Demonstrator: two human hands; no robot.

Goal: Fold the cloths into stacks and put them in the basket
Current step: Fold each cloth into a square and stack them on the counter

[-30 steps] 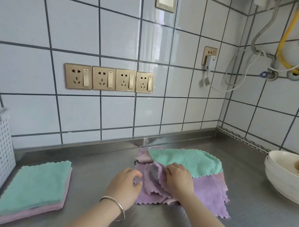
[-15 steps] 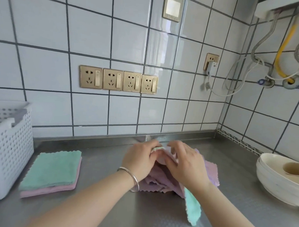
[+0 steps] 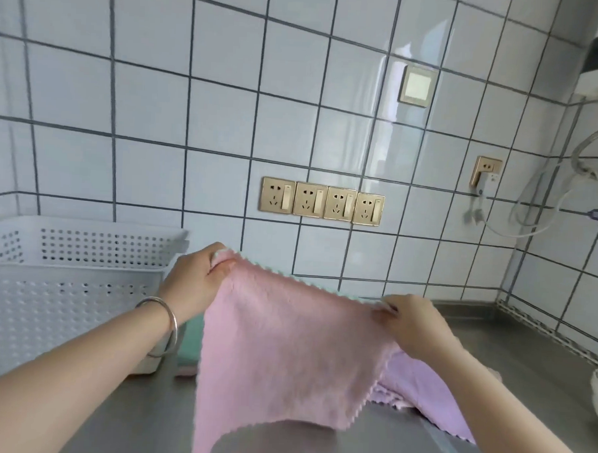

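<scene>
pink cloth (image 3: 278,355) held up (spread), white basket (image 3: 69,284) left

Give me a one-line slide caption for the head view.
Both hands, left and right, hold a pink cloth up by its top corners.

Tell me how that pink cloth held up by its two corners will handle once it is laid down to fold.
The pink cloth looks floppy: between the left hand and right hand its top edge sags and the rest hangs limp. Probably light, since pinching fingers alone hold it. Its fuzzy surface should grip rather than slide on the steel counter.
</scene>
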